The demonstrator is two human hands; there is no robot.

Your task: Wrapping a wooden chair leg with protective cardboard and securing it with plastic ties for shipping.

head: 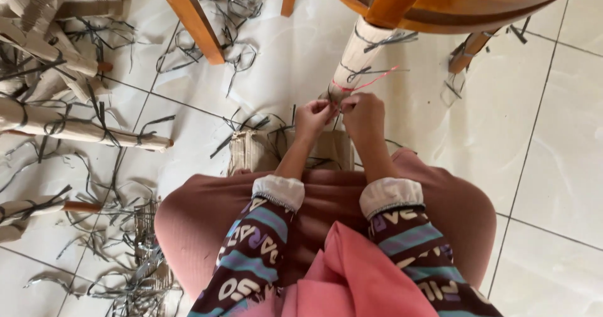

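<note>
A wooden chair leg wrapped in pale paper [357, 56] stands in front of me, bound with dark strings and one red string [370, 81]. My left hand [314, 117] and my right hand [362, 113] meet at the lower end of the wrapping, fingers pinched on the tie there. The chair's orange wooden frame [440, 3] hangs above. I sit low, knees in pink cloth, sleeves patterned with white cuffs.
Wrapped chair legs [75, 128] lie at the left among several cut dark straps [119, 229] on the white tiled floor. Bare orange chair legs [191, 19] stand at the top left. A folded cardboard piece [251, 150] lies under my forearms.
</note>
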